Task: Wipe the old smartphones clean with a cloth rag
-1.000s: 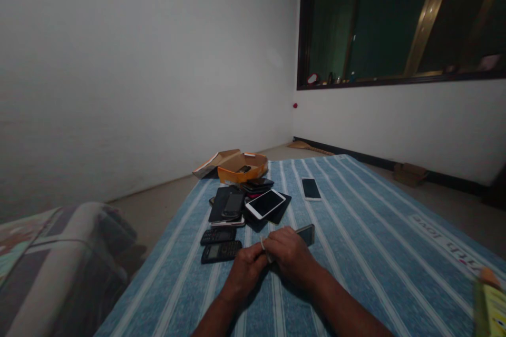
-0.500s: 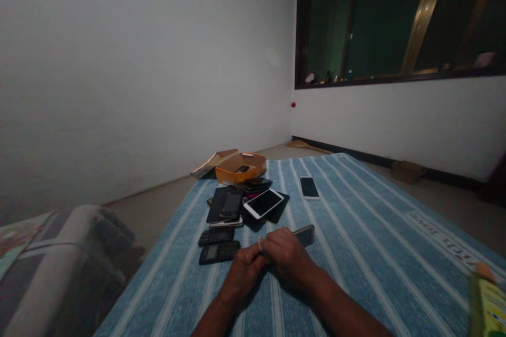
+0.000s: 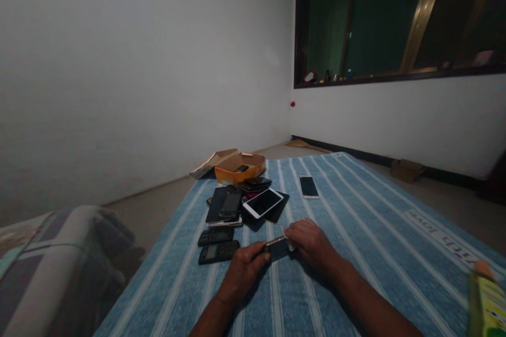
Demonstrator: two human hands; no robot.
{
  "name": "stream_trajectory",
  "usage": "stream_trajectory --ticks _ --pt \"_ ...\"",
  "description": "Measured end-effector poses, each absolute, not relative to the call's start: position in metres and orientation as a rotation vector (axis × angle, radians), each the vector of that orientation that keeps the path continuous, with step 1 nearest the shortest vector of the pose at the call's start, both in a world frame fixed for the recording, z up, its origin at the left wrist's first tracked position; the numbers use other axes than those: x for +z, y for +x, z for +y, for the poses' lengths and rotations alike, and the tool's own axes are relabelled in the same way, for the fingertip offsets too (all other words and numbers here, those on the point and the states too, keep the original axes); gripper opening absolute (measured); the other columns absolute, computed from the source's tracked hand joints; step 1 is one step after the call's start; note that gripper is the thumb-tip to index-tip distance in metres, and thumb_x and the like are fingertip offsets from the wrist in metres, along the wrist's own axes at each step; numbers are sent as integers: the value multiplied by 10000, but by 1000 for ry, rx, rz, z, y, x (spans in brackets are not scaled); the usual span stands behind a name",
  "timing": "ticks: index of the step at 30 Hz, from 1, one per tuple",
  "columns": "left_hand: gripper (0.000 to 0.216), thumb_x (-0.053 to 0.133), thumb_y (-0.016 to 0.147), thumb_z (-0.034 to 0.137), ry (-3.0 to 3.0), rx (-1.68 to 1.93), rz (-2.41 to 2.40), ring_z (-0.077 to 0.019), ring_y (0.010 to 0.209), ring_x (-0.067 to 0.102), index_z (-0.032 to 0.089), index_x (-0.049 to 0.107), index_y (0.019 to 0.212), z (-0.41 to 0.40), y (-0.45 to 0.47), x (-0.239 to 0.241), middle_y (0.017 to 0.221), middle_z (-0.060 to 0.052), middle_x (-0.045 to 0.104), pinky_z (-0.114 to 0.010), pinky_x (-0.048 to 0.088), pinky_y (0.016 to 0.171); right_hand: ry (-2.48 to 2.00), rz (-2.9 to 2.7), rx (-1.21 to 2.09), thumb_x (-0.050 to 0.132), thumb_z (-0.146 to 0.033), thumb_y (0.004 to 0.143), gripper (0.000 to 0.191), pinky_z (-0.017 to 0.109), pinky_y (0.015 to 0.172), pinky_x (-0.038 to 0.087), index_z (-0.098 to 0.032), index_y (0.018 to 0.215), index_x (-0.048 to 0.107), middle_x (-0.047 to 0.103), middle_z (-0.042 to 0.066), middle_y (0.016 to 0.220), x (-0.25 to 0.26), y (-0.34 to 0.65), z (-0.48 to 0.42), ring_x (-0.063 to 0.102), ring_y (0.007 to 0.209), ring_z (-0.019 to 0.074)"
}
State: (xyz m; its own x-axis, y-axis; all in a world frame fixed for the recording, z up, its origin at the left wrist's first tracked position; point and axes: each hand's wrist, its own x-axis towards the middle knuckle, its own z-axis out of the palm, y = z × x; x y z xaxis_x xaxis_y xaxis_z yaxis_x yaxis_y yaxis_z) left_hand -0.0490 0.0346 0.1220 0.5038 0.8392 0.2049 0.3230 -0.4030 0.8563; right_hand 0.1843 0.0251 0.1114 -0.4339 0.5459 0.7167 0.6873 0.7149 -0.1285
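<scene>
My left hand (image 3: 248, 265) grips the left end of a dark-screened smartphone (image 3: 278, 249) above the striped bed cover, thumb on the near edge. At its other end my right hand (image 3: 310, 240) is closed around a small white wipe (image 3: 289, 242), which touches the phone; the fingers hide most of it. To the left lie two black keypad phones (image 3: 218, 251), one behind the other. Beyond my hands a white smartphone (image 3: 263, 204) rests on a pile of dark phones (image 3: 231, 204). Another white-edged smartphone (image 3: 309, 187) lies alone farther right.
An open orange cardboard box (image 3: 240, 172) with a dark item inside stands at the far end of the blue striped cover (image 3: 356, 253). A yellow-green packet (image 3: 489, 303) is at the lower right. Fabric-covered furniture (image 3: 75, 263) stands left, across a gap.
My right hand has slid right with the white wipe, away from my left hand, uncovering the phone's screen. The phone has shifted left and nearer me in my left hand.
</scene>
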Motion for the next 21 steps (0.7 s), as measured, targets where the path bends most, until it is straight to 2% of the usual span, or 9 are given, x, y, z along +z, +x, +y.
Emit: stream_trajectory --ticks 10,19,21 --pt "268 541 844 365 1970 809 1015 -180 680 555 158 711 818 35 -49 123 702 -10 628 -259 405 636 -968 -2068 -160 405 -178 998 246 308 734 435 -189 1011 651 657 70 856 104 230 27 590 786 188" --pt "273 519 864 363 2001 799 978 -191 706 593 162 690 799 34 -46 127 749 -26 679 -264 435 669 -928 -2088 -189 420 -176 998 204 296 718 386 -175 967 622 624 48 802 107 196 22 544 760 178" --pt "267 528 866 370 2013 820 954 -192 717 603 171 696 809 35 -45 127 769 -25 693 -264 447 686 -929 -2101 -201 411 -166 995 217 300 704 367 -179 905 607 599 36 760 109 177 21 521 728 176"
